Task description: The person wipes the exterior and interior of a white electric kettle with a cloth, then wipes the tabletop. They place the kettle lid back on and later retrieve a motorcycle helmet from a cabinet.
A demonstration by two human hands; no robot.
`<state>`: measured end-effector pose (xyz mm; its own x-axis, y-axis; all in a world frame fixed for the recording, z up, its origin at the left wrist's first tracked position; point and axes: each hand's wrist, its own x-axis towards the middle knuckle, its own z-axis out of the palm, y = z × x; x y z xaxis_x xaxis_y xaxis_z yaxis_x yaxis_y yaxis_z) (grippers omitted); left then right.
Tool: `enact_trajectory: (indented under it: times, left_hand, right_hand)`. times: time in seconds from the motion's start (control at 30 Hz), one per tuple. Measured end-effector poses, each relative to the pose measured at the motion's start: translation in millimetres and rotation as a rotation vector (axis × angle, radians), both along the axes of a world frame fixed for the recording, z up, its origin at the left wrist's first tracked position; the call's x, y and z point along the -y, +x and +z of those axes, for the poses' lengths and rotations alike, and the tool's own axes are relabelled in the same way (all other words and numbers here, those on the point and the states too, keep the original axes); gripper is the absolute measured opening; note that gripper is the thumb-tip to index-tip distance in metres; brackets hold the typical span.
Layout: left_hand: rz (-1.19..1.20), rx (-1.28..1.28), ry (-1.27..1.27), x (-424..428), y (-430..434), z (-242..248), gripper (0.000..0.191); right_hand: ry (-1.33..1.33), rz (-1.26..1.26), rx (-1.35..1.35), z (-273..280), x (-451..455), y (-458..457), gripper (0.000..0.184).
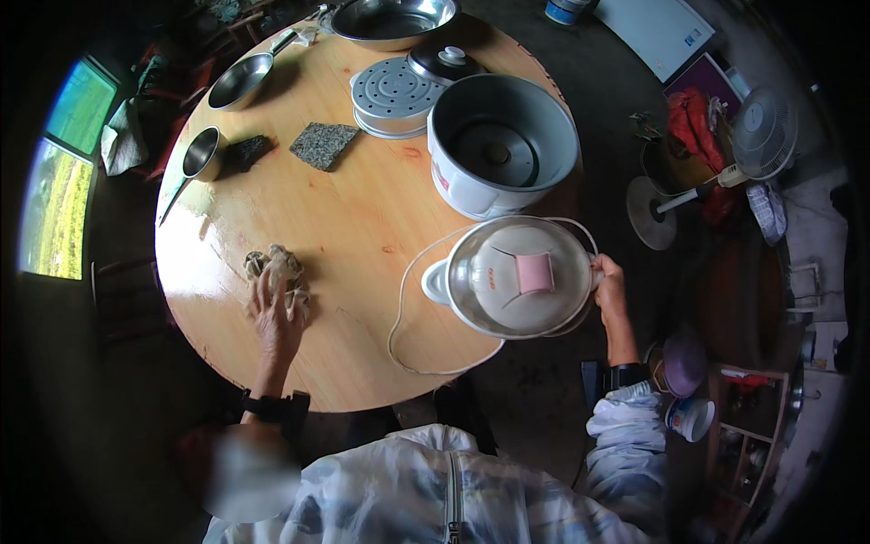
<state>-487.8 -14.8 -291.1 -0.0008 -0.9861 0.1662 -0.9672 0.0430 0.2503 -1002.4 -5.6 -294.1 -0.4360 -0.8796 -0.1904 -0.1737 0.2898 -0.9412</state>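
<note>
My left hand (pixel 277 313) presses on a crumpled, dirty cloth (pixel 293 268) at the left front of the round wooden table (pixel 340 224). Its fingers spread over the cloth and grip it. At the table's right edge, my right hand (pixel 609 282) grasps the side handle of a white electric pot (pixel 436 282). A clear lid (pixel 499 313) with a pink knob (pixel 535 273) covers this pot. The pot's white power cord (pixel 392 333) loops across the tabletop. Behind it stands a larger, lidless white cooker (pixel 469 194) with a grey inside.
A perforated steamer tray (pixel 394 88), a dark lid (pixel 442 64) and a metal basin (pixel 394 41) stand at the back. Leftward are a frying pan (pixel 241 80), a steel cup (pixel 204 153), a knife (pixel 174 202), a dark scouring pad (pixel 248 153) and a stone slab (pixel 324 145). A fan (pixel 764 132) stands right.
</note>
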Motion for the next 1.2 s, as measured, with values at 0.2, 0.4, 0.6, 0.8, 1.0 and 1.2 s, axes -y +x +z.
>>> enact_trajectory:
  times: [0.2, 0.4, 0.6, 0.8, 1.0, 1.2]
  left_hand:
    - [-0.115, -1.104, 0.524, 24, -124, 17, 0.046]
    - [-0.012, -1.393, 0.701, 31, -166, 15, 0.048]
    - [0.014, -1.410, 0.737, 56, -97, 3, 0.050]
    - [0.048, -1.485, 0.653, 89, -44, -15, 0.056]
    - [0.110, -1.310, 0.454, 111, 5, -26, 0.049]
    - [0.012, -0.924, 0.097, 142, -11, 94, 0.051]
  right_hand:
    - [0.154, -0.037, 0.140, 16, 0, 9, 0.019]
    - [0.063, -0.153, 0.162, 11, -17, 47, 0.021]
    - [-0.047, -0.110, 0.206, 6, -40, 124, 0.017]
    - [0.108, 0.075, 0.523, 7, -40, 175, 0.023]
    - [0.087, 0.685, 0.203, -8, -41, 170, 0.022]
    - [0.081, 0.975, -0.288, -22, -29, 114, 0.020]
